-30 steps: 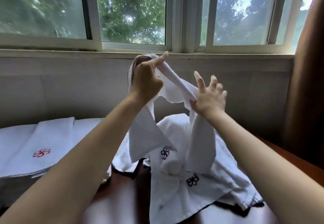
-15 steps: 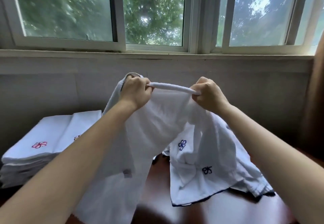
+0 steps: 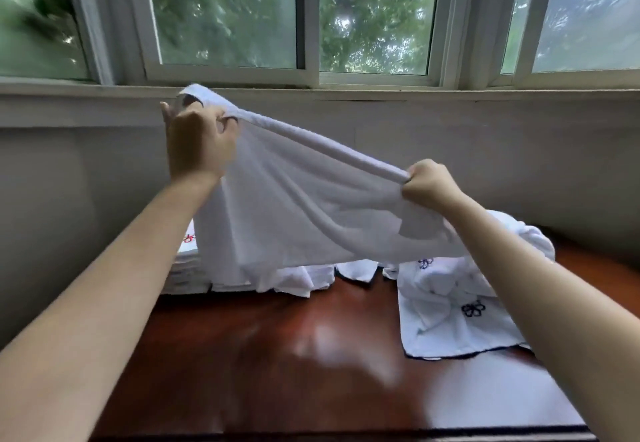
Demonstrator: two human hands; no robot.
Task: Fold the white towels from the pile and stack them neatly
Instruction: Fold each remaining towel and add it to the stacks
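I hold the white towel (image 3: 294, 206) stretched mid-frame, left hand (image 3: 199, 143) and right hand (image 3: 427, 183) each clamped on its top edge (to find corners), above the desk (image 3: 277, 355).

Hands (image 3: 311, 161) farther apart, towel (image 3: 298, 206) edge now stretched out.

likely a hotel or guest-house room; a polished dark wooden table (image 3: 277, 365) against a plain wall under sliding windows (image 3: 374, 15) facing trees; white towels (image 3: 446, 317) with embroidered flower logos, some stacked (image 3: 187, 268).
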